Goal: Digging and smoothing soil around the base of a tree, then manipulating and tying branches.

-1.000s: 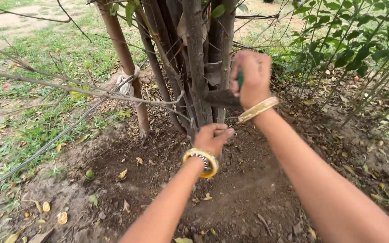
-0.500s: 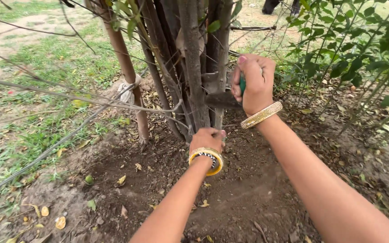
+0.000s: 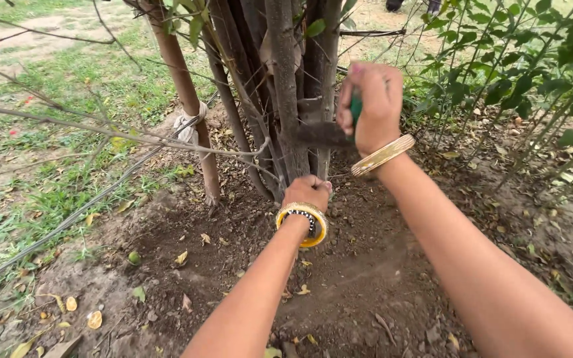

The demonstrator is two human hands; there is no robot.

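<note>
Outdoor view down onto two bare arms at the foot of a multi-stemmed shrub. Right hand [image 3: 371, 106] raised beside the stems, fingers clamped round the green handle of a dark-bladed cutting tool [image 3: 326, 134], blade lying flat against a thin stem [image 3: 324, 109] of the clump. Gold bangle [image 3: 382, 155] on that wrist. Left hand [image 3: 308, 192] low at the base of the trunks [image 3: 286, 99], fingers closed in a fist around something slim there; exactly what is gripped cannot be told. Yellow and beaded bangles [image 3: 302, 224] on the left wrist.

Compared with half a second ago: right hand lifted slightly, blade sitting higher on the stem; left hand moved closer in to the base. Looks like a chopping or sawing stroke under way, low stem held steady.

Little room around the blade: stems packed tight on its left, a leafy bush [image 3: 532, 59] close on the right. A wooden stake [image 3: 184, 93] with a cloth tie and a long bare branch [image 3: 101, 132] crossing on the left. Open bare soil [image 3: 366, 278] toward the viewer, grass [image 3: 41, 185] and a dark hose [image 3: 67, 219] farther left.
</note>
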